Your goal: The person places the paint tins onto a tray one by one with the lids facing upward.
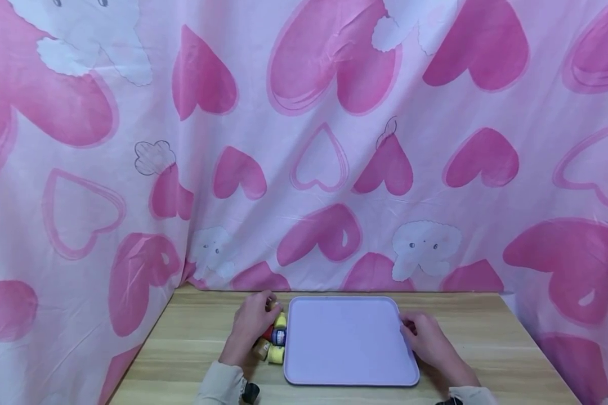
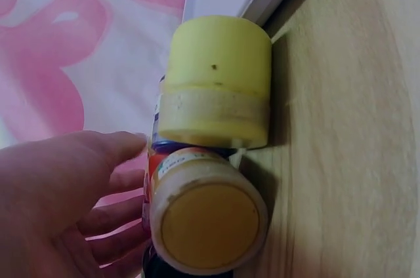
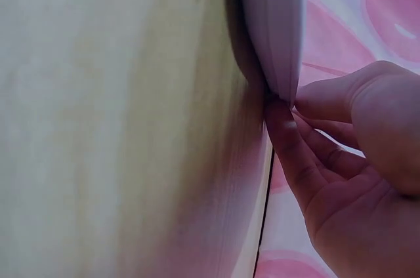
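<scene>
A pale lilac tray (image 1: 349, 341) lies flat on the wooden table. My right hand (image 1: 427, 337) pinches its right rim, the thumb above the edge and the fingers (image 3: 289, 150) at its underside in the right wrist view. Along the tray's left side several small paint jars lie bunched together. Among them are a yellow jar (image 2: 220, 61), a brown-ended jar (image 2: 209, 225), a blue jar (image 1: 279, 337) and a red one, partly hidden. My left hand (image 1: 253, 320) rests along the outer side of the bunch, fingers loosely extended, the thumb tip right at the jars.
The light wooden table (image 1: 491, 349) reaches out on both sides of the tray. A pink and white curtain (image 1: 314, 169) with hearts hangs close behind the table's far edge and at both sides.
</scene>
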A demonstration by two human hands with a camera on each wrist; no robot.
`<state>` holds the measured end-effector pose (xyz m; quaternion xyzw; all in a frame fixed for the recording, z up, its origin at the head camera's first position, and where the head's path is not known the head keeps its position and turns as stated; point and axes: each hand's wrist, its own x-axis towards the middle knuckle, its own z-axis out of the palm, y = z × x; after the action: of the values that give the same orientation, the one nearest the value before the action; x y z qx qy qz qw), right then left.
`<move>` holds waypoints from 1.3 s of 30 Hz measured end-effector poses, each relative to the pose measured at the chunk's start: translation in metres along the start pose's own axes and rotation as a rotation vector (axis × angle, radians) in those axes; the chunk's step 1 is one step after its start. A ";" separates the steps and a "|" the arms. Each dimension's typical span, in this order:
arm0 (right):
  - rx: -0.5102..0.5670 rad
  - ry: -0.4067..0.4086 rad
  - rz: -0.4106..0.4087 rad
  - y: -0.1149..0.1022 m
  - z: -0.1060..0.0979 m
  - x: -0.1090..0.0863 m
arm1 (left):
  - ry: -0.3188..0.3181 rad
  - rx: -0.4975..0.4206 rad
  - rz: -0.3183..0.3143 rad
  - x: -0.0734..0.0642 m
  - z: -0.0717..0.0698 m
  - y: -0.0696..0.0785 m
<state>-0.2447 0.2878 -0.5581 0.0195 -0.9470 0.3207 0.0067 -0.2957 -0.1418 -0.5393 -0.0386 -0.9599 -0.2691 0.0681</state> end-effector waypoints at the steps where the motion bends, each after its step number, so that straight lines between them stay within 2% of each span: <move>1: -0.001 0.001 0.000 0.000 0.000 0.000 | 0.007 0.000 -0.008 0.001 0.001 0.000; 6: 0.004 0.012 -0.011 0.001 0.001 -0.001 | 0.058 -0.012 -0.036 0.006 0.004 0.002; 19: 0.005 -0.005 0.027 0.000 0.001 0.000 | -0.022 -0.111 -0.051 0.012 0.008 0.002; 27: 0.014 0.003 0.008 0.000 0.001 -0.001 | -0.028 -0.141 0.019 0.010 0.005 0.008; 35: 0.007 0.010 0.001 0.001 0.001 -0.001 | -0.039 -0.167 0.030 0.007 0.003 0.011; 39: 0.015 0.004 0.009 0.002 0.002 -0.001 | -0.021 -0.170 0.059 0.006 0.004 0.011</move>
<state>-0.2442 0.2883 -0.5605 0.0146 -0.9447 0.3276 0.0069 -0.3011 -0.1302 -0.5361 -0.0752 -0.9328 -0.3469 0.0625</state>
